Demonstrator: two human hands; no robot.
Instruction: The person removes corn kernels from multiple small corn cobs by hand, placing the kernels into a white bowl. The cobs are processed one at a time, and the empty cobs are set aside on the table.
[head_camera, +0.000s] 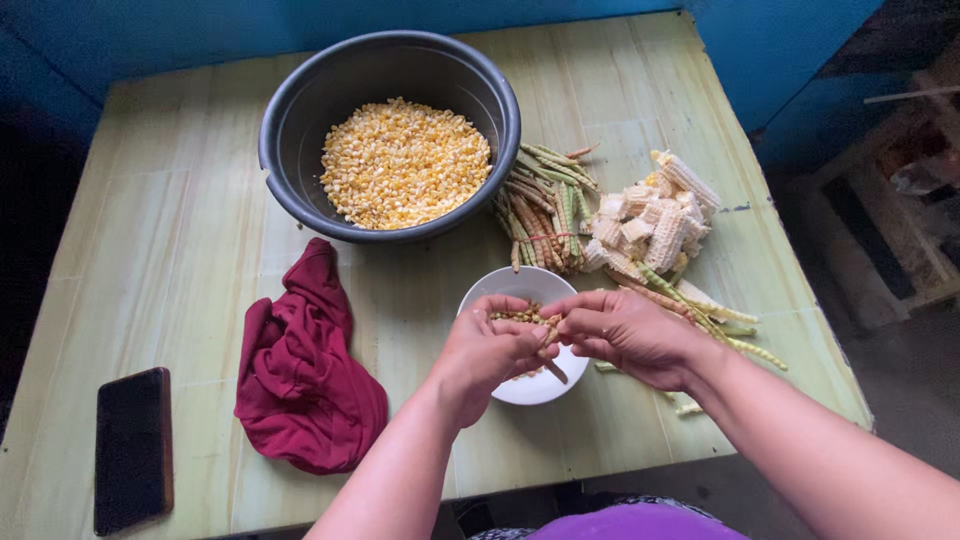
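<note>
head cam: both hands over white bowl (530, 290) on bench (180, 250); left hand (487, 352) & right hand (625, 332), fingers pinched narrow on a bean pod (545, 322), w/ grey basin of corn kernels (300, 120) behind.

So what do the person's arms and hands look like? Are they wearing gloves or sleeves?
No gloves and no sleeves in sight. Both forearms are bare all the way to the bottom edge of the picture. The left hand and the right hand are bare too, with no rings, watch or bracelets that I can see. A bit of purple clothing shows at the bottom, by the person's body.
</note>
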